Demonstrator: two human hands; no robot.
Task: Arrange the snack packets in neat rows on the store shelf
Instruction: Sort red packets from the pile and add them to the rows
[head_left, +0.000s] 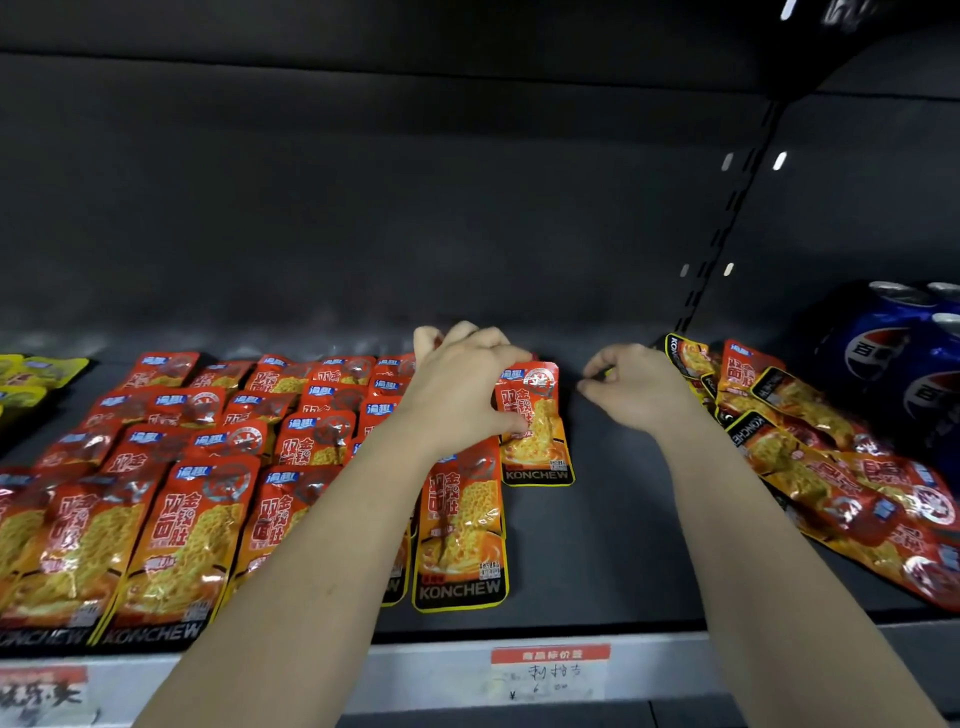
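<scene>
Red-and-orange snack packets (187, 525) lie in overlapping rows on the left half of the dark shelf (613, 545). My left hand (462, 384) reaches over the rows and pinches the top of one packet (537, 441) at the right end of the back row, thumb on its face. A loose pile of the same packets (831, 462) lies tumbled on the right. My right hand (634, 387) hovers beside that pile with curled fingers. A yellow speck shows between its fingertips, and whether it holds anything is unclear.
Blue cola cans (904, 364) stand at the far right behind the pile. Yellow packets (36, 374) lie at the far left. Price labels (550, 670) hang on the shelf's front edge. A bare strip of shelf runs between the rows and the pile.
</scene>
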